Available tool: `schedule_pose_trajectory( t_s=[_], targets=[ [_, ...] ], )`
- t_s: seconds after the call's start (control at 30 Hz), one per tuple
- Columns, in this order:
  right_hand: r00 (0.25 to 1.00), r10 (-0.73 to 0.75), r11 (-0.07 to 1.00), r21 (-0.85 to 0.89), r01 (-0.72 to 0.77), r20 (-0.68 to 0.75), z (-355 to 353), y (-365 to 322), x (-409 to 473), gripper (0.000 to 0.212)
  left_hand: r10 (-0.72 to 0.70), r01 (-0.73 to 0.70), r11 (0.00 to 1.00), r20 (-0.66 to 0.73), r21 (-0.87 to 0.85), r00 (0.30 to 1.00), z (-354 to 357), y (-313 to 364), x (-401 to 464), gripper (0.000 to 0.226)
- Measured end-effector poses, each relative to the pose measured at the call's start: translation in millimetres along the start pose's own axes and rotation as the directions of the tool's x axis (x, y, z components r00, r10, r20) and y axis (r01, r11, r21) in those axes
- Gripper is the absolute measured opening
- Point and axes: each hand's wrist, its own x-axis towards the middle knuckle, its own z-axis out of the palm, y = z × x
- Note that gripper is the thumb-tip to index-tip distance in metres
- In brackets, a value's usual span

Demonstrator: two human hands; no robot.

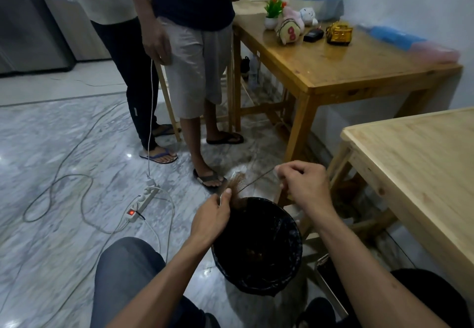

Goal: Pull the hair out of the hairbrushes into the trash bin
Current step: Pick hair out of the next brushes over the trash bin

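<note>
A grey-veined marble floor [77, 135] runs under two wooden surfaces, and a round bin lined with a black plastic bag [257, 247] stands between the seated person's knees. Left of the bin lie a white power strip with a red switch [139, 203] and loose cables, with two bystanders in sandals beyond. Just above the bin's far rim, the left hand [211, 218] grips a small hairbrush matted with brown hair [234, 186], its fingers curled round it. Right of the brush, the right hand [302, 185] pinches a thin strand drawn taut from the bristles. The pulling step looks under way; next, the strand probably needs freeing and dropping into the bin.
</note>
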Motion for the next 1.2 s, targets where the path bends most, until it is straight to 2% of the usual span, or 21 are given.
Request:
schedule_pose_trajectory(
  t_s=[0.13,0.3,0.4,0.47,0.5,0.57,0.67,0.73,0.8,0.9,0.97,1.1,1.2],
  targets=[
    [0.992,0.005,0.990,0.143,0.012,-0.122,-16,-19,0,0.016,-0.054,0.054,0.999,-0.005,0.000,0.999,-2,-13,1,0.072],
    [0.946,0.005,0.929,0.351,0.115,-0.324,-31,-43,4,0.014,-0.110,0.110,0.994,-0.015,0.007,0.994,-2,-23,0,0.065],
    [0.917,-0.040,0.898,0.388,0.207,-0.397,-40,-55,8,0.013,-0.128,0.127,0.992,-0.007,-0.026,0.992,-3,-27,-3,0.064],
    [0.940,-0.096,0.930,0.306,0.202,-0.328,-38,-53,8,0.012,-0.129,0.129,0.991,-0.001,-0.039,0.992,-2,-26,-4,0.065],
    [0.963,-0.103,0.956,0.242,0.166,-0.250,-35,-47,9,0.012,-0.121,0.121,0.992,-0.001,-0.040,0.993,-1,-24,-3,0.066],
    [0.999,-0.031,0.993,0.115,0.035,-0.037,-27,-30,9,0.014,-0.092,0.091,0.995,-0.007,-0.039,0.996,-1,-19,-2,0.065],
    [0.975,0.126,0.988,-0.107,-0.108,0.184,-16,0,10,0.020,-0.037,0.037,0.998,0.006,-0.052,0.999,-2,-10,1,0.063],
    [0.962,0.163,0.967,-0.227,-0.112,0.217,-11,15,7,0.021,-0.013,0.015,0.998,0.032,-0.068,0.999,-5,-4,2,0.064],
    [0.964,0.172,0.956,-0.271,-0.114,0.203,-8,22,3,0.026,0.001,0.003,0.996,0.044,-0.085,0.999,-6,-3,4,0.068],
    [0.969,0.171,0.951,-0.286,-0.116,0.176,-8,26,3,0.044,-0.001,0.007,0.995,0.060,-0.102,0.998,-6,-3,4,0.072],
    [0.967,0.179,0.962,-0.236,-0.133,0.181,-11,26,5,0.047,0.000,0.009,0.993,0.075,-0.121,0.997,-5,-3,4,0.073],
    [0.962,0.184,0.972,-0.182,-0.147,0.202,-14,28,10,0.029,-0.010,0.026,0.983,0.089,-0.181,0.996,-1,5,-4,0.064],
    [0.933,0.248,0.961,-0.188,-0.203,0.259,-14,24,9,0.021,-0.066,0.097,0.972,0.145,-0.216,0.987,0,10,-8,0.071]
  ],
)
